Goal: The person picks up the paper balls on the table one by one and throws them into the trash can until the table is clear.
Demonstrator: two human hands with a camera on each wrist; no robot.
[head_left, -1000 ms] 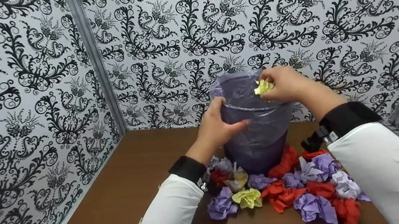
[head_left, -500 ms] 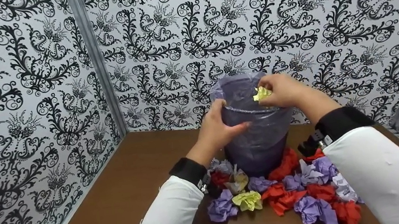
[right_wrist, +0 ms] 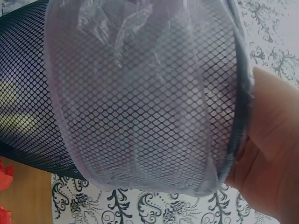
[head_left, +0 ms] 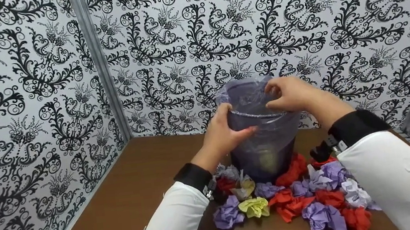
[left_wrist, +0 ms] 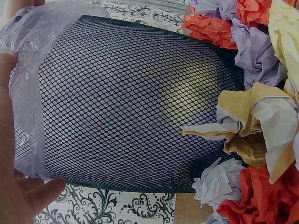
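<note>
Mesh bin [head_left: 263, 131] upright, axis vertical; left hand [head_left: 226, 130] grips rim.

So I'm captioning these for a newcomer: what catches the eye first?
The dark mesh wastebasket with its clear plastic liner stands mid-table, the left hand gripping its side and the right hand over its rim. Crumpled red, purple and yellow paper balls are heaped at its foot, before black-and-white swirl-patterned walls.

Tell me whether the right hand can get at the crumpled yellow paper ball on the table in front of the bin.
Probably yes: the right hand holds nothing, and the crumpled yellow paper ball lies uncovered at the pile's near edge.
</note>
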